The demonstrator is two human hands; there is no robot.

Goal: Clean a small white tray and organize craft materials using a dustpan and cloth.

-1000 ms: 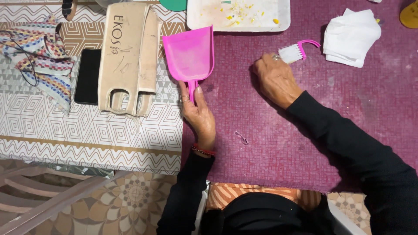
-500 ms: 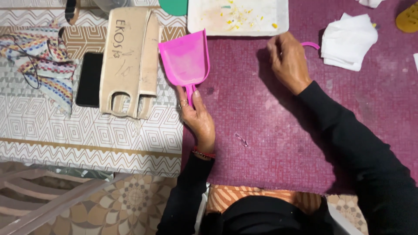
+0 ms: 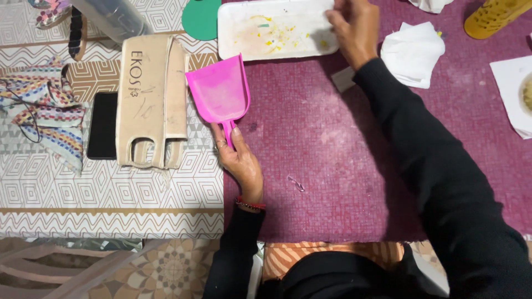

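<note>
On purple cloth, left hand (image 3: 239, 160) holding pink dustpan (image 3: 219, 91); right hand (image 3: 354, 27) at white tray (image 3: 238, 33) edge, perhaps touching

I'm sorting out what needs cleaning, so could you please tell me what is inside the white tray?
The white tray holds yellow and green specks and smears. The right hand covers its right end, so whatever lies beneath it cannot be seen.

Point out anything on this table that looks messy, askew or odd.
The white tray by the right hand is smeared with yellow and green specks. A small bent clip lies loose on the purple cloth. The pink dustpan in the left hand looks dusty.
</note>
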